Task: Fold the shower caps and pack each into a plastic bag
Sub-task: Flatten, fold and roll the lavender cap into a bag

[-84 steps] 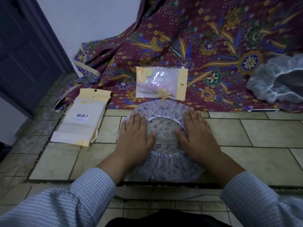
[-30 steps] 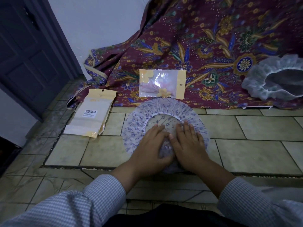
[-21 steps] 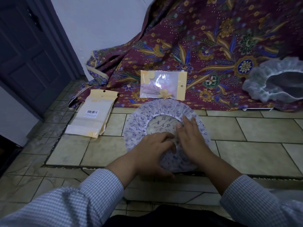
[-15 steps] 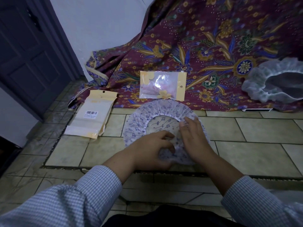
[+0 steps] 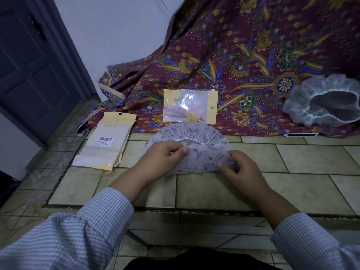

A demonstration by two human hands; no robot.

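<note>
Both hands, left hand (image 5: 161,158) and right hand (image 5: 238,168), pinch the translucent music-note shower cap (image 5: 196,152), doubled over; nearby bag pile (image 5: 106,141) shows an unreadable barcode label.

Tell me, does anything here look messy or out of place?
Nothing stands out. Both hands, left and right, are folding the patterned shower cap on the floor tiles. The white cap on the batik cloth is simply unfolded, waiting.

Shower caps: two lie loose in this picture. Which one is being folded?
The music-note shower cap on the tiled floor, pinched by the left hand and right hand. The white shower cap lies untouched on the batik cloth.
</note>
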